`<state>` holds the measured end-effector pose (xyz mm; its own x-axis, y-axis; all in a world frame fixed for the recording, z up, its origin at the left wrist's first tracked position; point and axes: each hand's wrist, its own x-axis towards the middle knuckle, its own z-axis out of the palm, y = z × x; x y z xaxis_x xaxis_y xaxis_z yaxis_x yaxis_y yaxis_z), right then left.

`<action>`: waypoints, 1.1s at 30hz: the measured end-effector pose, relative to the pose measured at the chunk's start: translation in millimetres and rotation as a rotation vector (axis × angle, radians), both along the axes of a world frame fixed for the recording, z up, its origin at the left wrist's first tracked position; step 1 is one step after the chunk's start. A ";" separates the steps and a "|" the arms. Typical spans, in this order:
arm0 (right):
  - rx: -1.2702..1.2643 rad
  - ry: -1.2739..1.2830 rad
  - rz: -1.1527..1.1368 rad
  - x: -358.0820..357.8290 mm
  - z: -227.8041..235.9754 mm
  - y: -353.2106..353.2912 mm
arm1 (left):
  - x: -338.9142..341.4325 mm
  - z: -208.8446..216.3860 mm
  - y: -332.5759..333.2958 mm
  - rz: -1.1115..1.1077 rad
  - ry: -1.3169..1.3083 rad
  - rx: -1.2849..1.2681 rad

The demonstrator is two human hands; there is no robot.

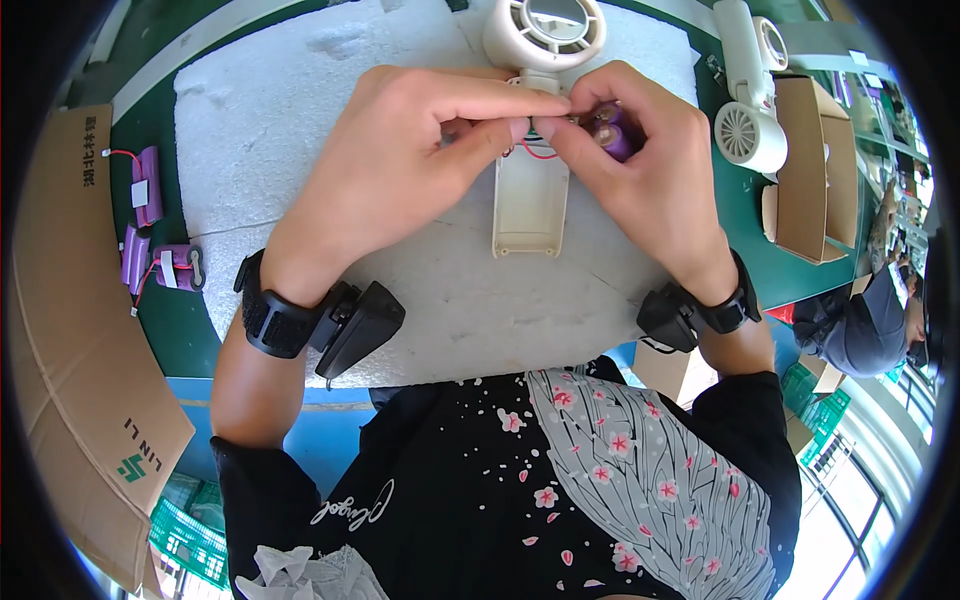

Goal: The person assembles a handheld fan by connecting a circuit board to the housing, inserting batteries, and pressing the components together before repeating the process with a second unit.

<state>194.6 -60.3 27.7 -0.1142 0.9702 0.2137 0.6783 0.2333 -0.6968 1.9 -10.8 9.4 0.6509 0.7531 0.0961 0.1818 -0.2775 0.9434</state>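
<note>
A cream handheld fan [529, 210] lies on the white foam sheet [440, 290], its round head at the far side and its hollow handle housing open toward me. Over the neck of the handle, my left hand [400, 150] is closed in a pinch, thumb against forefinger; the small thing between them is hidden. My right hand [650, 150] curls around a purple battery pack [618, 138]. Its thumb and forefinger meet the left fingertips. A short red wire [540, 154] bends down into the housing just below the fingertips.
Several purple battery packs [148, 190] with red wires lie on the green table at left, beside a large cardboard box [80, 320]. At right are more cream fan parts [750, 135] and an open cardboard box [812, 170]. Another person [870, 325] sits farther right.
</note>
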 end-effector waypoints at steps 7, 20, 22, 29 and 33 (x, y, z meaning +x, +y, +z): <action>-0.403 0.154 0.175 13.9 15.6 4.5 | -3.0 5.0 3.3 -0.075 0.056 0.015; -0.666 0.553 0.071 41.8 20.4 18.9 | -9.3 2.4 8.8 0.027 -0.050 -0.059; -0.592 0.409 0.052 41.4 22.1 18.0 | -7.9 2.1 7.2 0.020 -0.047 -0.074; -0.038 -0.340 0.054 39.8 25.3 7.0 | 2.3 -7.0 -2.7 0.215 -0.134 -0.034; 0.087 -0.285 0.271 39.5 27.3 4.2 | 3.4 -8.2 -3.7 0.225 -0.146 -0.015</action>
